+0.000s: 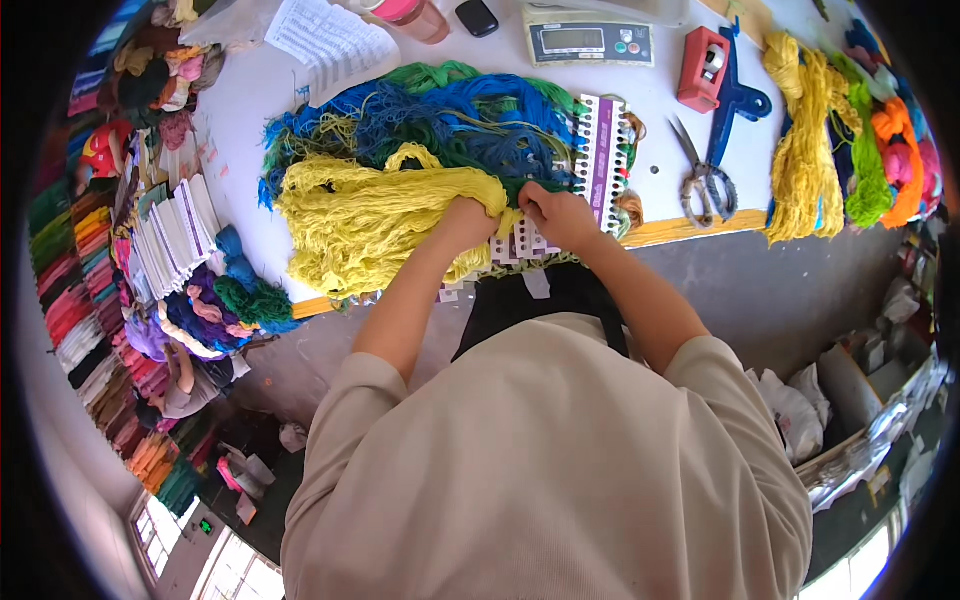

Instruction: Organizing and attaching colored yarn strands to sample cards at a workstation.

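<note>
A thick hank of yellow embroidery thread (370, 215) lies along the near edge of the white table. My left hand (470, 224) is closed round its right end, its fingers partly hidden by the strands. Just to the right, my right hand (556, 214) has its fingers pinched together beside dark green thread; what is in the pinch is too small to tell. Behind both hands spread loose blue and green threads (450, 115). A long card with punched holes (602, 150) lies right of them, and smaller punched white cards (522, 243) sit below my hands.
Scissors (705, 185), a red tape dispenser (703, 68) and a blue tool (738, 100) lie at right, before more yellow hanks (805, 140). A scale (590, 42), papers (335, 48) and a pink-lidded jar (418, 22) stand at the back. White cards (175, 238) are stacked left; another person (188, 388) is beyond.
</note>
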A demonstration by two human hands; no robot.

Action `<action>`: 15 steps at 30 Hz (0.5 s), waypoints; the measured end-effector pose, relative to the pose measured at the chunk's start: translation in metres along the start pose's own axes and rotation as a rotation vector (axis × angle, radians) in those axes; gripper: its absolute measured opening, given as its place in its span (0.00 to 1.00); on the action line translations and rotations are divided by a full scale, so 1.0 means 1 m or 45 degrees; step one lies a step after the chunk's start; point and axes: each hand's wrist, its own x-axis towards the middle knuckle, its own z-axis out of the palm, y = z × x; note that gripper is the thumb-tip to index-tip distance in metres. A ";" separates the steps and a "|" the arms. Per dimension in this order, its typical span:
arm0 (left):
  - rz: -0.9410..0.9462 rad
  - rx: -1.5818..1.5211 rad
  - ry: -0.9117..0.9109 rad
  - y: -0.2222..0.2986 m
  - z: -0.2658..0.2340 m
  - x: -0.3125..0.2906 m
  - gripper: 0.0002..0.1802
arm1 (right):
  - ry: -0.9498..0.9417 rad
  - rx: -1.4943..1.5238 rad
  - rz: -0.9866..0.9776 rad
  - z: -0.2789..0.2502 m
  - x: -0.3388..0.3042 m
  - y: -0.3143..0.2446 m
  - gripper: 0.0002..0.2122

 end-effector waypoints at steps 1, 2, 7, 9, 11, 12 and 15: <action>0.005 0.004 -0.015 0.002 -0.007 -0.003 0.18 | 0.004 0.009 0.013 0.003 -0.001 0.003 0.03; -0.130 -0.053 -0.133 0.012 -0.024 -0.006 0.20 | 0.014 0.001 0.029 0.002 -0.002 0.007 0.03; -0.209 -0.147 -0.044 0.013 -0.048 -0.035 0.25 | -0.012 -0.053 -0.005 0.003 0.000 0.015 0.03; -0.260 -0.165 -0.063 0.006 -0.045 -0.037 0.24 | -0.012 -0.039 0.013 0.006 -0.001 0.011 0.03; -0.395 -0.340 -0.086 0.009 -0.044 -0.036 0.25 | -0.006 -0.031 0.048 0.005 -0.003 0.010 0.03; -0.389 -0.339 -0.089 0.011 -0.044 -0.036 0.25 | 0.013 0.012 0.043 0.004 -0.004 0.011 0.04; -0.390 -0.540 -0.213 0.046 -0.051 -0.023 0.27 | 0.033 0.065 0.054 -0.005 -0.008 0.011 0.04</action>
